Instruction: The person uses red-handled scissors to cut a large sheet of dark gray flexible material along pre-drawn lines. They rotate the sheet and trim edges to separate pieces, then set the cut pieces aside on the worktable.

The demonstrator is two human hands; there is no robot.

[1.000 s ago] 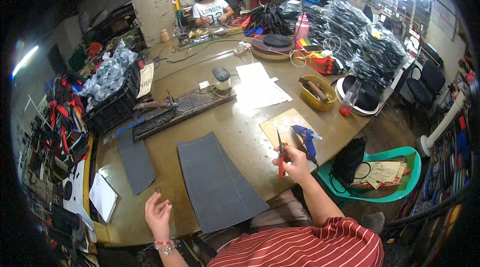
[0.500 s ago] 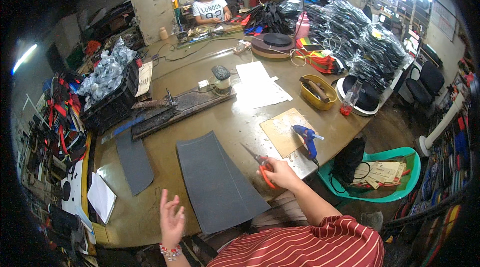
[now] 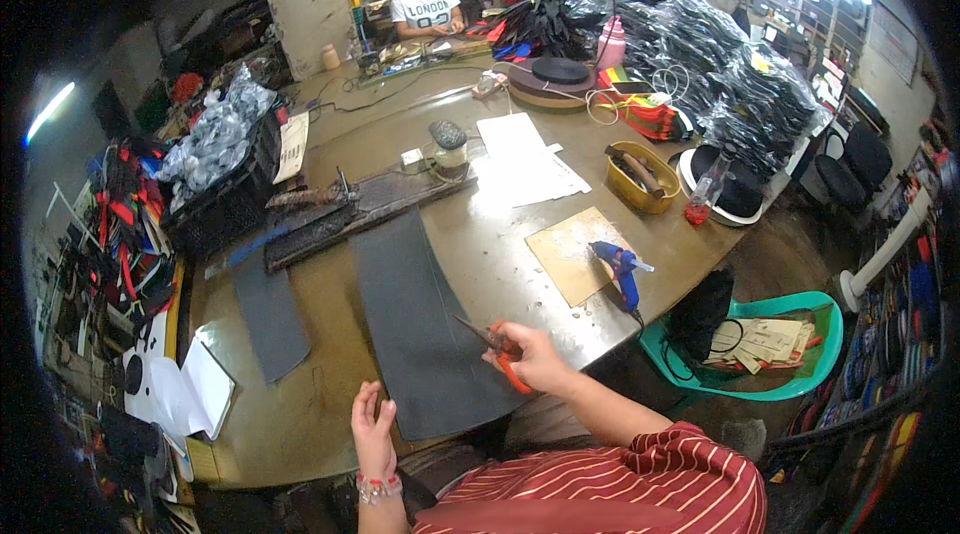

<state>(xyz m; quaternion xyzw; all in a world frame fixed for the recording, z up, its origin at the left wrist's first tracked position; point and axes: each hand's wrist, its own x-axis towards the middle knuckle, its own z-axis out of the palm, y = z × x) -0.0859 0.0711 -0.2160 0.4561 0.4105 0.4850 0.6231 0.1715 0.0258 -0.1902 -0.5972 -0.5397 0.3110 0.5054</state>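
My right hand (image 3: 538, 362) is closed round the orange handles of a pair of scissors (image 3: 508, 371). Their dark blades point left, over the right part of a large dark grey sheet (image 3: 415, 304) that lies on the table. Beside the sheet's lower left edge is my left hand (image 3: 374, 434), raised, with nothing in it and its fingers loosely bent and apart. A smaller dark grey piece (image 3: 270, 319) with a rounded corner lies farther left. To the right of the scissors, a blue glue gun (image 3: 622, 274) rests on a tan board (image 3: 570, 249).
Behind the sheet lies a long dark board (image 3: 365, 216) with a lidded jar (image 3: 449, 149) at its end. White papers (image 3: 525, 159), a yellow bin (image 3: 640, 179) and strap rolls (image 3: 550, 82) stand beyond. A green tub (image 3: 800, 384) is off the table's right side. Two people are at the back.
The large sheet has shifted away from me, up to the long board. My left hand has moved right, closer to the sheet. My right hand has carried the scissors left and slightly nearer me.
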